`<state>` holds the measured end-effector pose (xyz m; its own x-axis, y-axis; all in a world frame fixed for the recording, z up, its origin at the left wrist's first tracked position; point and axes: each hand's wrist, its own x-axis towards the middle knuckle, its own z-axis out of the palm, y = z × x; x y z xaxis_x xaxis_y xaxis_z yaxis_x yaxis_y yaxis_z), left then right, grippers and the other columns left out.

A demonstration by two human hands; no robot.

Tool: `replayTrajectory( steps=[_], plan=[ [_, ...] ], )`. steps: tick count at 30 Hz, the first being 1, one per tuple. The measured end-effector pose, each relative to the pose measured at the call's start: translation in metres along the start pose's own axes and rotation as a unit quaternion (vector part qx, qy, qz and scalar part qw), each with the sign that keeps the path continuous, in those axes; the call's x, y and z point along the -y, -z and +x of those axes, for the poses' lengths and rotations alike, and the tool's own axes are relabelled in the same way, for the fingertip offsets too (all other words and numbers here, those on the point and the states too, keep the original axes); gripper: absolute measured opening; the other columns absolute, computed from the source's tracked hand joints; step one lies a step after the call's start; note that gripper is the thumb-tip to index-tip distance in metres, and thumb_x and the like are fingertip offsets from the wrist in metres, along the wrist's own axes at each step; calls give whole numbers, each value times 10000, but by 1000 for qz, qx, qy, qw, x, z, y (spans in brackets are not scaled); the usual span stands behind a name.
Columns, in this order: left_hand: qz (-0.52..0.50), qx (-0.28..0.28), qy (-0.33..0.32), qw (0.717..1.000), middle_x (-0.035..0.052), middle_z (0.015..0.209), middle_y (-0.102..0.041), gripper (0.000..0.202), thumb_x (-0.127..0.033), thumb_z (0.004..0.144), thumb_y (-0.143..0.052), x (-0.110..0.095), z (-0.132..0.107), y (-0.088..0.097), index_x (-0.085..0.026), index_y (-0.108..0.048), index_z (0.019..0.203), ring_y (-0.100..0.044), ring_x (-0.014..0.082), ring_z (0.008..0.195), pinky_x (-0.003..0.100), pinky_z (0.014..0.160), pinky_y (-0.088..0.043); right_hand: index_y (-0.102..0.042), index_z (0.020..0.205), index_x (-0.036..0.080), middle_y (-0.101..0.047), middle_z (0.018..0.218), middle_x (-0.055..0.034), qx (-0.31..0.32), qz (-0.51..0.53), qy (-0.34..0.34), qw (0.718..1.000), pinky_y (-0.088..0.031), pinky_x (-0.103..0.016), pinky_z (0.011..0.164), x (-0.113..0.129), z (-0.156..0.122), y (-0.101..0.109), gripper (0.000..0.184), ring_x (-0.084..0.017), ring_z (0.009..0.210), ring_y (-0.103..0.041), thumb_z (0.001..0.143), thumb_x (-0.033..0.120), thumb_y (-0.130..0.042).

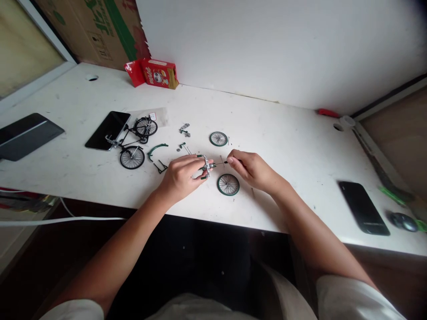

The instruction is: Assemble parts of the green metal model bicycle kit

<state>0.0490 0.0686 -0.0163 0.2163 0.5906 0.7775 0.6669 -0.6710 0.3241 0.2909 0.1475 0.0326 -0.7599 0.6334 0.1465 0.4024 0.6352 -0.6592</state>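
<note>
My left hand (pixel 182 177) is closed on a model bicycle's silver handlebar (pixel 207 168) with green grips, held just above the table. Pinched in my right hand (pixel 251 168) is a thin screwdriver (pixel 220 163), its shaft reaching left to the middle of the handlebar; whether the tip touches is too small to tell. One green-rimmed wheel (pixel 228 184) lies below the screwdriver, and a second wheel (pixel 219 138) lies farther back. Left of my left hand are a curved green part (pixel 157 150) and a dark forked part (pixel 160 167). Small grey parts (pixel 184 130) lie behind.
An assembled black model bicycle (pixel 133 140) rests partly over a phone (pixel 108 130). A red box (pixel 160 73) stands against the back wall. Another dark phone (pixel 363 207) and a mouse (pixel 403 221) are at the right. The white table's (pixel 283 133) front edge runs below my hands.
</note>
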Motion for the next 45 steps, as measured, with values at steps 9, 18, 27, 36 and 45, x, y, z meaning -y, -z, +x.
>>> replayTrajectory(
  steps=[9, 18, 27, 36, 45],
  plan=[
    [57, 7, -66, 996, 98, 990, -829, 207, -28, 923, -702, -5, 1, 0, -113, -732, 1109, -808, 247, 944, 422, 949, -697, -446, 714, 221, -411, 639, 46, 45, 68, -28, 996, -314, -303, 607, -3, 0, 0, 505, -104, 583, -340, 1112, 530, -409],
    [90, 25, -65, 994, 102, 974, -825, 155, -35, 952, -668, -8, 5, 2, -117, -721, 1073, -811, 240, 923, 423, 959, -699, -498, 836, 225, -437, 678, 53, 69, 88, -62, 992, -351, -296, 623, -3, -1, -2, 412, -112, 613, -384, 1111, 522, -415],
    [58, 11, -51, 997, 86, 959, -820, 165, -34, 965, -643, -1, 2, 0, -133, -709, 1080, -798, 214, 911, 424, 973, -689, -546, 885, 227, -475, 728, 40, 88, 52, -36, 994, -378, -277, 641, -7, 1, 0, 348, -117, 645, -425, 1110, 473, -445],
    [54, 26, -72, 996, 111, 998, -809, 188, 10, 969, -610, -6, 1, 1, -108, -692, 1089, -793, 215, 986, 464, 1029, -669, -647, 804, 190, -421, 602, 57, 72, 97, -73, 990, -287, -276, 536, -8, 1, -6, 487, -97, 546, -316, 1090, 539, -463],
    [69, 24, -80, 994, 113, 1023, -816, 183, 24, 962, -614, -7, 2, 1, -114, -687, 1058, -797, 214, 1012, 456, 1033, -669, -609, 729, 185, -491, 608, 37, 83, 127, -116, 982, -346, -267, 562, -6, 1, -10, 576, -97, 552, -375, 1082, 602, -429]
  ],
)
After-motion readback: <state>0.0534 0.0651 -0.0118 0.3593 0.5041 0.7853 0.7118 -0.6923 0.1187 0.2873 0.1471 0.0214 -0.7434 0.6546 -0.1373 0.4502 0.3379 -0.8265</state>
